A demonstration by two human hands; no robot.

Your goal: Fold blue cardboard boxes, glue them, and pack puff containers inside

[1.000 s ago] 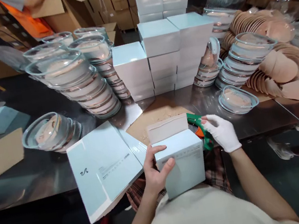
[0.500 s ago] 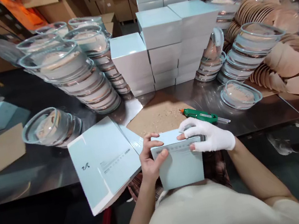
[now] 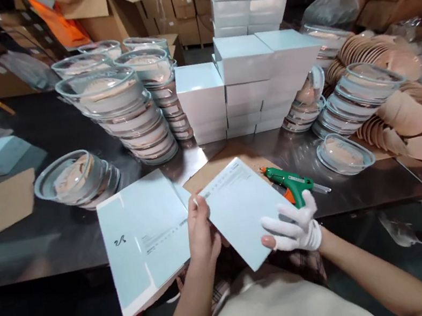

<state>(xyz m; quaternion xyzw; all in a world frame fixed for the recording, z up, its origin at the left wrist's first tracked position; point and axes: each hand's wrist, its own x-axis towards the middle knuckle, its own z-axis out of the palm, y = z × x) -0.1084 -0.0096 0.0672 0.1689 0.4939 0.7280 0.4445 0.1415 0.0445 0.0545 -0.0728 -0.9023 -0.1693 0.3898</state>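
Observation:
My left hand [image 3: 200,231], bare, is closed on the left edge of a pale blue box [image 3: 242,209]. The box is tilted, one corner pointing toward me, with fine print along its upper side. In a white glove with a bare thumb tip, my right hand [image 3: 292,228] has its fingers spread against the box's lower right part. Just beyond that hand a green glue gun [image 3: 291,181] with an orange tip and trigger lies on the table. Flat pale blue box sheets [image 3: 146,234] lie to the left, jutting over the table edge.
Stacked white boxes [image 3: 247,98] stand at the back centre. Tall stacks of glass dishes [image 3: 134,119] rise at the left, more dishes [image 3: 356,99] at the right beside round tan discs [image 3: 407,112]. Behind, a person in an orange garment [image 3: 62,21] is by a cardboard box [image 3: 124,12].
The box has turned from square-on to a slanted position. My right hand has slid from its top edge down to the lower right, fingers spreading. The view has tilted up slightly.

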